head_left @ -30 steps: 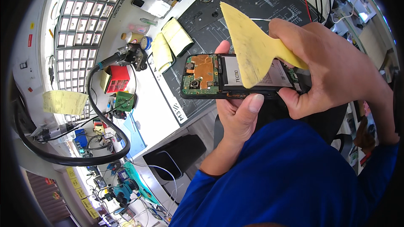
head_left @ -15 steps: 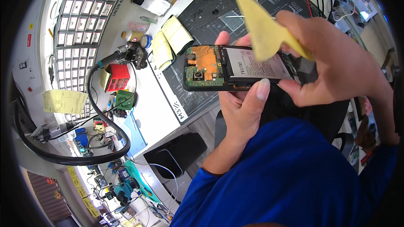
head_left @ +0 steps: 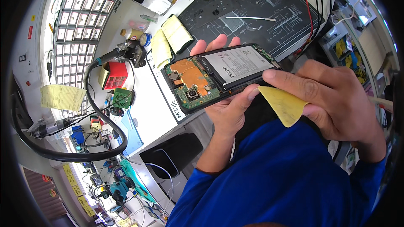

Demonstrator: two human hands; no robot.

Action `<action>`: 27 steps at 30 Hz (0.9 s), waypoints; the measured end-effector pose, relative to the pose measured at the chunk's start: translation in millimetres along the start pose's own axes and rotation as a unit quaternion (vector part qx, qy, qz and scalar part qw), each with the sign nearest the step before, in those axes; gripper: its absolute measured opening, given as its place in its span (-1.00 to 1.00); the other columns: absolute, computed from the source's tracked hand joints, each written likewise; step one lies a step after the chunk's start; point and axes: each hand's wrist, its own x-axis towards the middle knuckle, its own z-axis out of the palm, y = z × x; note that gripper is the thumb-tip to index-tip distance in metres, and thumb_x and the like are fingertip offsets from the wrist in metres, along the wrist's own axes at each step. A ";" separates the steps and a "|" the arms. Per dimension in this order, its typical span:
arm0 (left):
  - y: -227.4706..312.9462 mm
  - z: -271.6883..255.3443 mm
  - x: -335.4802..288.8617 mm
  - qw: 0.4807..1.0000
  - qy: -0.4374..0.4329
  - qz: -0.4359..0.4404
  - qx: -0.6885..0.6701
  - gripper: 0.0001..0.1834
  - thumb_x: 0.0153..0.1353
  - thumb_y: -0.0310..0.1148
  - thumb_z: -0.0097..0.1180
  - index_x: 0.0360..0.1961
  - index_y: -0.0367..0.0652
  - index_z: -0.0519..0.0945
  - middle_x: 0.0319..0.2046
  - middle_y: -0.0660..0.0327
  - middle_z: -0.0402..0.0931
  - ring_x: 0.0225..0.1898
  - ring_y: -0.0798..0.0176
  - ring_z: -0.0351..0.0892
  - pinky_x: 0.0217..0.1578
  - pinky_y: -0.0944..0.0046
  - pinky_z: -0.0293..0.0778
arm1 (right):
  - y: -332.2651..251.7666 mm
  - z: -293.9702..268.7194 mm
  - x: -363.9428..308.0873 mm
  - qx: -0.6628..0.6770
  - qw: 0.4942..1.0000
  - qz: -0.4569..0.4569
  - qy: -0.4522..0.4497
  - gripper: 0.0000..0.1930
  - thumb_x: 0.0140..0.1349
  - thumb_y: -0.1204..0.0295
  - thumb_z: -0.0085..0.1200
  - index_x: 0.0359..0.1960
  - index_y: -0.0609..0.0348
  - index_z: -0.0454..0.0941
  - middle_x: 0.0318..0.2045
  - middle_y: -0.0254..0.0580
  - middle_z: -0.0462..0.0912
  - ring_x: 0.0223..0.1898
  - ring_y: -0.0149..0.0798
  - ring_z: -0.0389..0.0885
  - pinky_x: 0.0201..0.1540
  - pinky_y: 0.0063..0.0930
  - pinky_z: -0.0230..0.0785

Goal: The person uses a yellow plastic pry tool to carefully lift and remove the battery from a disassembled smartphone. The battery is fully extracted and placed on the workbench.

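An opened smartphone (head_left: 223,96) without its back cover rests in my left hand (head_left: 229,115), which grips it by its long edges. Its green circuit board with copper-coloured shielding (head_left: 187,75) shows at the left end, and a pale grey battery (head_left: 237,65) fills the middle. My right hand (head_left: 336,101) pinches a yellow cloth (head_left: 286,105) between thumb and fingers. Its index fingertip is at the phone's near edge by the battery's right end. The cloth hangs below that edge, over my blue clothing.
A dark work mat (head_left: 252,0) covers the bench, with a thin metal tool (head_left: 248,18) on it. Folded yellow papers (head_left: 176,31) lie left of the phone. A thick black cable (head_left: 122,130) loops at the left, near a red box (head_left: 115,75). Small drawers (head_left: 84,12) line the wall.
My right hand has come down and toward me with the cloth, from above the battery to the phone's near edge. The phone has shifted left and tilted, its right end now higher.
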 end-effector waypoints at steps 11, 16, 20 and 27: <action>4.7 3.6 -6.0 1.000 0.013 -0.011 -0.025 0.27 0.04 -0.51 0.66 0.65 -0.16 0.02 0.44 -0.07 0.30 0.49 -0.18 0.42 0.42 -0.19 0.55 | -6.1 12.9 16.2 -0.003 0.993 -0.060 0.100 -0.71 0.34 0.51 0.25 0.07 0.27 0.59 -0.26 0.09 0.73 -0.41 -0.06 0.74 -0.46 -0.29 0.54; 4.1 6.4 -8.7 0.998 0.021 0.008 0.057 0.25 0.15 -0.07 0.67 0.65 -0.19 0.07 0.44 -0.12 0.36 0.40 -0.31 0.52 0.38 -0.20 0.55 | -2.8 24.6 18.1 0.066 0.991 -0.043 0.106 -0.74 0.26 0.57 0.24 -0.01 0.30 0.63 -0.22 0.06 0.68 -0.35 -0.04 0.72 -0.35 -0.24 0.57; 3.2 13.1 -9.3 0.998 0.023 -0.019 0.051 0.18 0.21 -0.10 0.62 0.65 -0.13 0.07 0.44 -0.06 0.37 0.40 -0.20 0.53 0.40 -0.10 0.52 | 0.4 35.5 23.9 0.018 0.984 -0.098 0.147 -0.72 0.23 0.57 0.26 -0.02 0.32 0.67 -0.18 0.01 0.62 -0.29 -0.07 0.65 -0.27 -0.24 0.54; 1.3 14.7 -15.5 0.996 0.049 -0.059 -0.034 0.17 0.12 -0.47 0.65 0.62 -0.11 0.08 0.42 0.01 0.37 0.46 -0.17 0.47 0.40 -0.12 0.56 | -3.1 46.7 22.2 0.063 0.980 -0.060 0.181 -0.75 0.24 0.51 0.33 -0.06 0.33 0.74 -0.19 -0.06 0.60 -0.31 -0.16 0.59 -0.30 -0.31 0.44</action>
